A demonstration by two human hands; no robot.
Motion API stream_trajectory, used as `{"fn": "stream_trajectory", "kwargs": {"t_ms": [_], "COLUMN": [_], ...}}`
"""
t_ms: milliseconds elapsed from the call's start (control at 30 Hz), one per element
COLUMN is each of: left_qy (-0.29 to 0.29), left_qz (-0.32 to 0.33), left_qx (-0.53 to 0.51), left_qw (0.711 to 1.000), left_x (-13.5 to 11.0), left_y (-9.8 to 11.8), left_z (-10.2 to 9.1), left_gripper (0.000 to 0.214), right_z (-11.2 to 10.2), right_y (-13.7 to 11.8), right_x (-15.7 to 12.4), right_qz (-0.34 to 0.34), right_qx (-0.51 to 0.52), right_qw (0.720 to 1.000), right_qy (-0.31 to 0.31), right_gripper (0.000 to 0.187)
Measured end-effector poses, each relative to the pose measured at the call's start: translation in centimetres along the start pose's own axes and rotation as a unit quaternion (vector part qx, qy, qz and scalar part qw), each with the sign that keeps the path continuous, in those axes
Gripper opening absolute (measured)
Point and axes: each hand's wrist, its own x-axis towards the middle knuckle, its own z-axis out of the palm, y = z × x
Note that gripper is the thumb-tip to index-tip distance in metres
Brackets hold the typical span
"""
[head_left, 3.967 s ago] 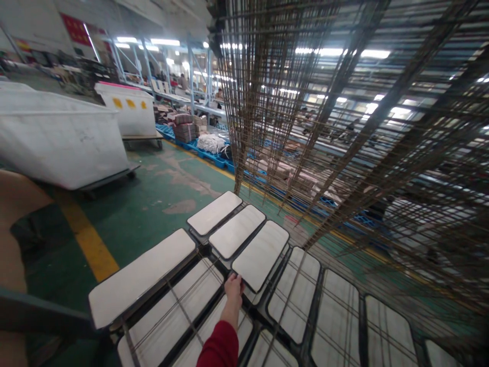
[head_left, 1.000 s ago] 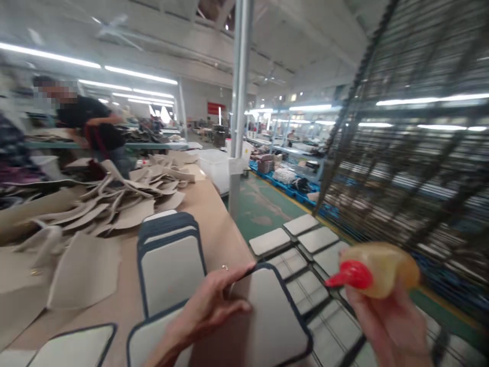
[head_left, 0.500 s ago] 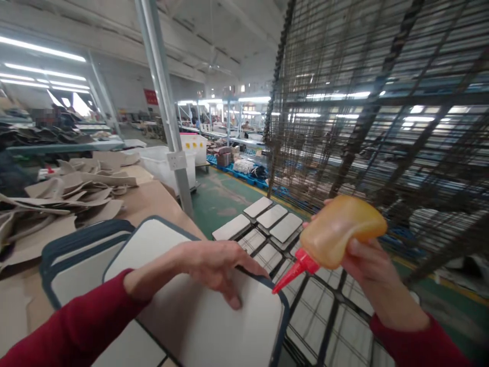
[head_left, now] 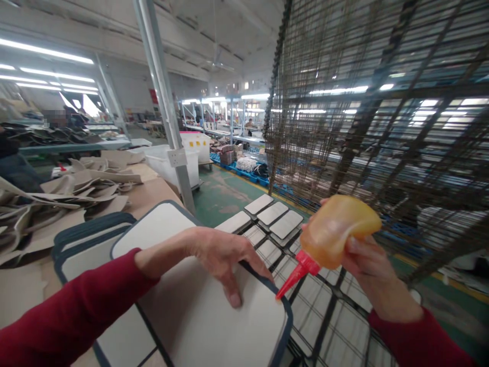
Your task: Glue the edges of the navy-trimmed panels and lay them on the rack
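The right hand (head_left: 372, 265) has its fingers wrapped round a yellow squeeze bottle (head_left: 340, 229), which is tipped so that its red nozzle (head_left: 296, 278) points down and to the left. The nozzle tip is at the dark edging on the right side of a pale board (head_left: 191, 316); whether it touches cannot be told. The left hand (head_left: 221, 255) lies over this same board, its thumb on the pale face and its forefinger stretched along the dark edging, the two spread well apart. Whether its other fingers grip the board from below cannot be seen. Both arms wear dark red sleeves (head_left: 76, 306).

The board is in the near middle of the scene, overlapping a lower board (head_left: 122, 331) on its left. Farther left, a stack of boards (head_left: 93, 229) with the same dark edging stands on the brown tabletop (head_left: 156, 191), with a heap of loose scraps (head_left: 91, 178) beyond it. To the right, flat boards (head_left: 284, 224) lie in rows, thin wires crossing several of them. Upright wire mesh (head_left: 324, 102) fills the far right, and a metal post (head_left: 164, 102) rises beside the tabletop, just in front of a white bin (head_left: 193, 165)
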Motion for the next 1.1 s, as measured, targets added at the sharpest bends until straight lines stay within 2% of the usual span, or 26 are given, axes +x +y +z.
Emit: {"fn": "stream_trajectory", "kwargs": {"t_ms": [267, 367, 533, 667, 767, 900, 1100], "left_qy": [0.011, 0.023, 0.057, 0.093, 0.109, 0.135, 0.141], "left_qz": [-0.013, -0.018, -0.023, -0.027, -0.026, -0.011, -0.005], "left_qx": [-0.012, -0.027, -0.040, -0.051, -0.063, -0.072, -0.100], "left_qw": [1.000, 0.999, 0.997, 0.994, 0.992, 0.988, 0.985], "left_x": [-0.3, -0.7, -1.4, -1.8, -2.0, -2.3, -2.7], "left_y": [0.2, 0.2, -0.6, -1.4, -1.9, -2.5, -3.3], "left_z": [0.3, 0.3, 0.2, 0.2, 0.1, 0.0, -0.3], "left_gripper": [0.070, 0.071, 0.073, 0.072, 0.071, 0.069, 0.066], "right_z": [-0.2, -0.4, -1.1, -1.1, -0.8, -0.3, 0.0], "right_y": [-0.2, 0.0, 0.9, 1.6, 1.9, 1.9, 2.0], "right_x": [-0.7, -0.9, -1.2, -1.6, -2.2, -2.6, -2.7], "right_qz": [0.001, -0.012, -0.061, -0.109, -0.120, -0.135, -0.172], "right_qx": [0.018, 0.024, 0.028, 0.033, 0.037, 0.036, 0.012], "right_qw": [0.999, 1.000, 0.998, 0.988, 0.982, 0.978, 0.972], "right_qy": [-0.035, -0.016, 0.021, 0.100, 0.142, 0.157, 0.159], "right_gripper": [0.069, 0.071, 0.063, 0.057, 0.050, 0.041, 0.023]}}
